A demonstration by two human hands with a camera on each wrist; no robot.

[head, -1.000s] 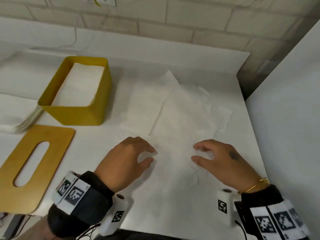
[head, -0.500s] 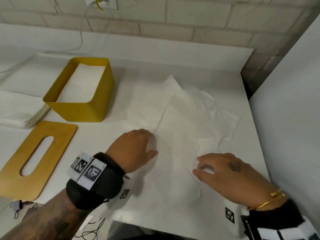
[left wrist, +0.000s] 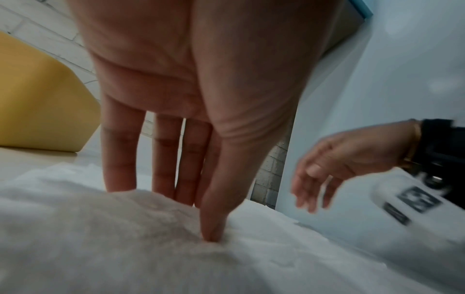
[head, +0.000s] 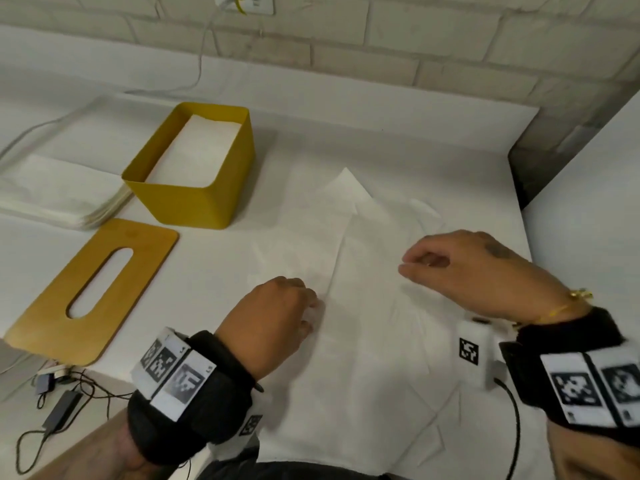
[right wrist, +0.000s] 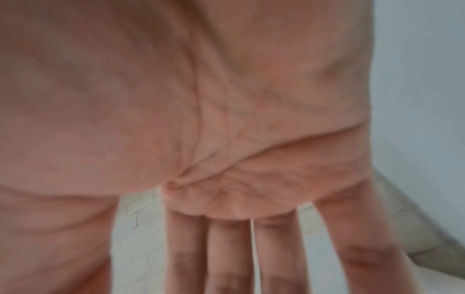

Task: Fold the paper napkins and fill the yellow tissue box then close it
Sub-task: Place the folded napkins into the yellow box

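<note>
Here's the yellow tissue box (head: pixel 194 199), lid off, standing at the back left of the desk (head: pixel 214 258), and inside it lies a layer of white folded napkins (head: pixel 195 150) sitting well below the rim, the inner walls still showing above them. In the left wrist view only a blurred yellow corner of the box (left wrist: pixel 37 103) shows. Its wooden lid (head: pixel 93 289), with the long slot cut through it, lies flat on the desk just in front of the box, apart from it. Left of the box, a flat stack of napkins (head: pixel 59 192) waits beside the box's left wall; whether they touch I cannot tell.

Centre desk, loose paper napkins (head: pixel 363 271) are spread open and overlapping, one corner peaking up toward the wall. The left hand (head: pixel 273 320) is down on the near sheet; the left wrist view has its fingers (left wrist: pixel 118 155) straight, tips sunk into the soft paper, which humps up in front of them. It presses and does not grip. The right hand (head: pixel 478 268) hovers over the right side of the sheets, fingers loosely curved, thumb and forefinger close; the right wrist camera shows its fingers (right wrist: pixel 226 254) fairly straight with nothing between them, though that picture is blurred.
</note>
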